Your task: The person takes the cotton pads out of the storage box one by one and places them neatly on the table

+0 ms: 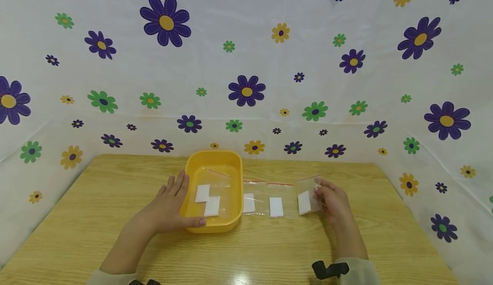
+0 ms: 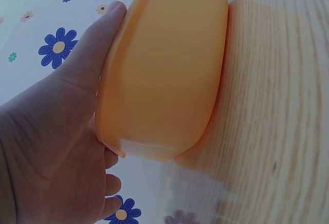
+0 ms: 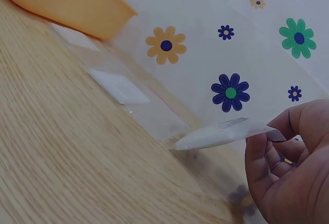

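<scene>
Apparently a pick-up step: right fingers (image 1: 328,185) pinch a bag (image 1: 304,202), spread left fingers (image 1: 179,184) touch a box (image 1: 219,228); next likely needs steady pinching.

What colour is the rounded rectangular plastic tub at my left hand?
The rounded rectangular plastic tub is yellow, clearest in the head view.

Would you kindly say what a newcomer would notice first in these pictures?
Probably the yellow tray on the wooden table, with the left grip at its rim. Next, the purple and green flowers on the white backdrop behind. Then the clear bag pinched in the right grip, right of the tray.
</scene>
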Demonstrator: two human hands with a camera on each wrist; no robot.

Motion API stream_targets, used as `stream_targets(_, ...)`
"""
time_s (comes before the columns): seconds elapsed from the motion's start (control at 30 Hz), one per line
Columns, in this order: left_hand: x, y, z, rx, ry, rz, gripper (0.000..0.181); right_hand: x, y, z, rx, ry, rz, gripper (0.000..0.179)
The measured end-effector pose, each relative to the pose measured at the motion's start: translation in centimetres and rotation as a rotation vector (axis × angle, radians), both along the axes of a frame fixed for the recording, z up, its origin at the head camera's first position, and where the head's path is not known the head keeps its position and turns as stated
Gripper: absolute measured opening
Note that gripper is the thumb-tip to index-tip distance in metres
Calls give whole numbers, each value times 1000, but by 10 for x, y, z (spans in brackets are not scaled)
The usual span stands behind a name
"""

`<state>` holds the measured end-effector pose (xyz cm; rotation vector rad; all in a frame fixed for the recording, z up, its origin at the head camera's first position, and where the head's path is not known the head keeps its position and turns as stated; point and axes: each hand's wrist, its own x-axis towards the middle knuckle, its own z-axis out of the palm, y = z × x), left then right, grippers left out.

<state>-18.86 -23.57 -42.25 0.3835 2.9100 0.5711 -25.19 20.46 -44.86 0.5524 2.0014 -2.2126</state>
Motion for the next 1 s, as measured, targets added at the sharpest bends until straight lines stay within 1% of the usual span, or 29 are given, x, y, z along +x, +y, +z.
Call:
stream_targets(0.13, 0, -1, 0, -4, 10, -3, 136, 0, -1, -1, 5, 3, 8, 52)
stream_targets(0.3, 0, -1, 0, -1, 1, -5, 137, 1, 0, -3, 29, -3, 17, 53)
stream_targets(0.47, 1, -1, 1, 1, -4, -1, 137, 1, 1, -5, 79, -11, 15, 52)
stream_targets(0.57, 0, 0, 1, -2, -1, 1, 137, 1, 1, -6, 139, -12, 13, 50)
stream_targets(0.7, 0, 0, 2, -3, -11, 0, 137, 2, 2, -7, 296, -12, 26, 48)
stream_targets(0.8, 0, 0, 3, -4, -12, -2, 136, 4, 3, -8, 426, 3, 45, 47)
stream_targets(1.0, 0, 1, 2, -2, -5, -3, 136, 8, 6, -7, 806, 66, 133, 46)
